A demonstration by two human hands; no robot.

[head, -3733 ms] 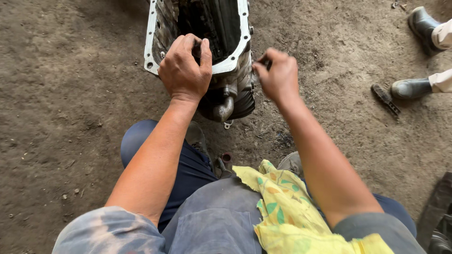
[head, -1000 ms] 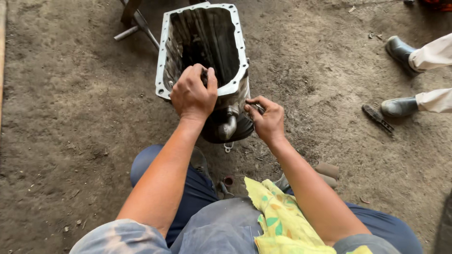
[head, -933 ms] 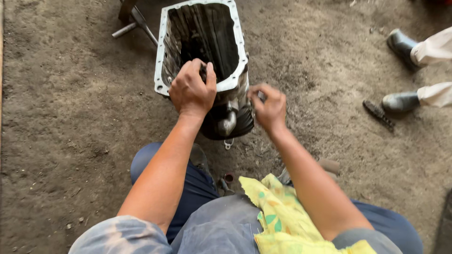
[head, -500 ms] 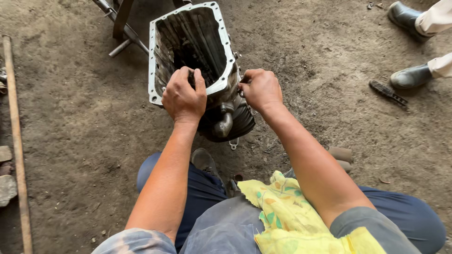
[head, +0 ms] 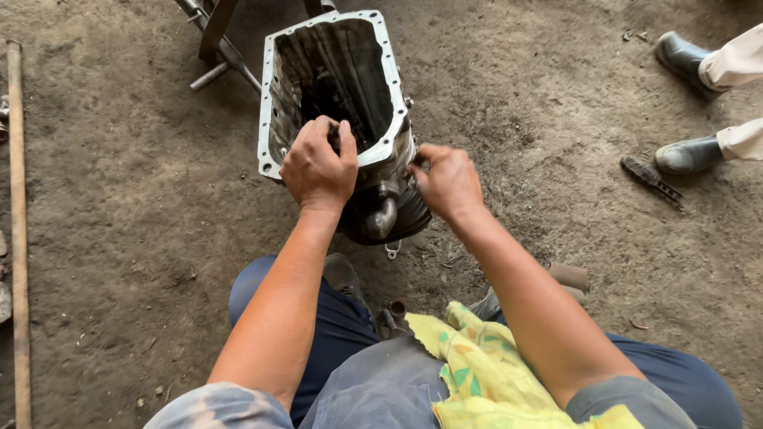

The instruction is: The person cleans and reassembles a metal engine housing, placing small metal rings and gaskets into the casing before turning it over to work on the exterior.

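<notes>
A greasy metal gearbox housing (head: pixel 334 79) stands on the dirt floor in front of me, its open rectangular flange facing up. My left hand (head: pixel 318 167) grips the near rim of the flange, fingers curled over the edge into the opening. My right hand (head: pixel 447 181) is closed against the housing's right side near its rounded dark lower end (head: pixel 389 218). Whatever the right fingers pinch is hidden. A yellow and green rag (head: pixel 485 365) lies across my lap.
A long metal bar (head: pixel 17 238) lies along the left edge. A metal tool frame (head: pixel 214 48) sits behind the housing. Another person's two dark boots (head: pixel 687 155) stand at the right, with a small dark brush (head: pixel 650 179) beside them. Small parts (head: pixel 393 310) lie between my feet.
My view has shifted, so the housing sits higher and more central. My right hand moved from a small part in the air onto the housing's right side. My left hand keeps its grip.
</notes>
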